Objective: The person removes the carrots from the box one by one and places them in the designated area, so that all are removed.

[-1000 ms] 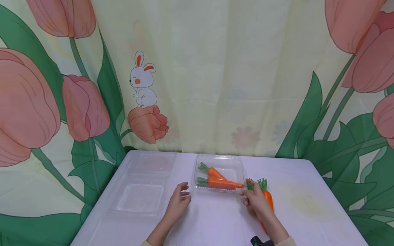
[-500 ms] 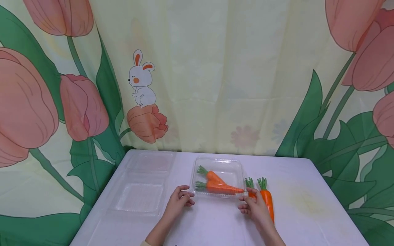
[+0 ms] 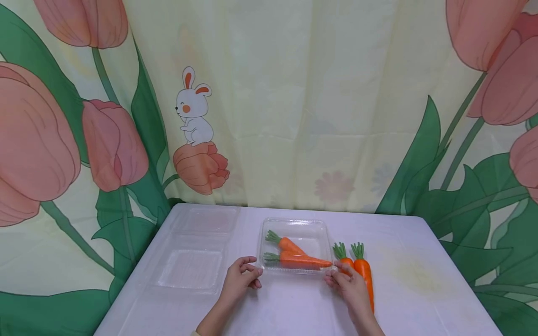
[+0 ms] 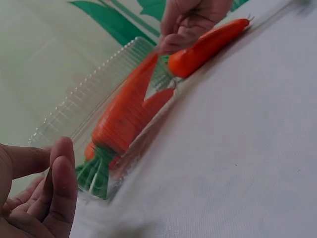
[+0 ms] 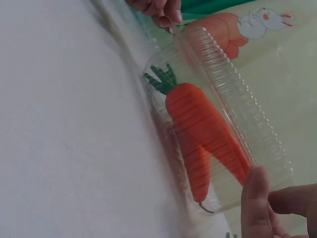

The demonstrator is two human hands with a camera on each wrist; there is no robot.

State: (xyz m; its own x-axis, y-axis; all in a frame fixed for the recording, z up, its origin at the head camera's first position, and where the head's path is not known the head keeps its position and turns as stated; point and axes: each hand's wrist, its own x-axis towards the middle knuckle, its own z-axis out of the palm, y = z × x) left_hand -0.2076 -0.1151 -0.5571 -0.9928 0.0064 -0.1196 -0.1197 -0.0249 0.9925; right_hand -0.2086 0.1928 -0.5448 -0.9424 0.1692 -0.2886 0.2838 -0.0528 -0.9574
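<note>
A clear plastic clamshell box (image 3: 298,235) with ribbed walls stands mid-table. Inside lie two orange carrots with green tops, the front carrot (image 3: 300,260) and the rear carrot (image 3: 291,245); their tips point right. My left hand (image 3: 241,278) pinches the box's front left corner between thumb and fingers, as the right wrist view also shows. At the front right corner my right hand (image 3: 348,283) pinches the rim, its thumb (image 5: 256,198) against the plastic. Right of the box, partly behind that hand, are two more carrots, the outer one (image 3: 364,275) and the inner one (image 3: 346,262).
An unfolded clear plastic container (image 3: 189,270) lies on the left of the white-covered table (image 3: 420,308). Behind the table's far edge hangs a curtain (image 3: 277,140) printed with tulips and a rabbit.
The box with its two carrots has slid toward me and slightly left. My fingers have come together on its front corners, where they were spread before.
</note>
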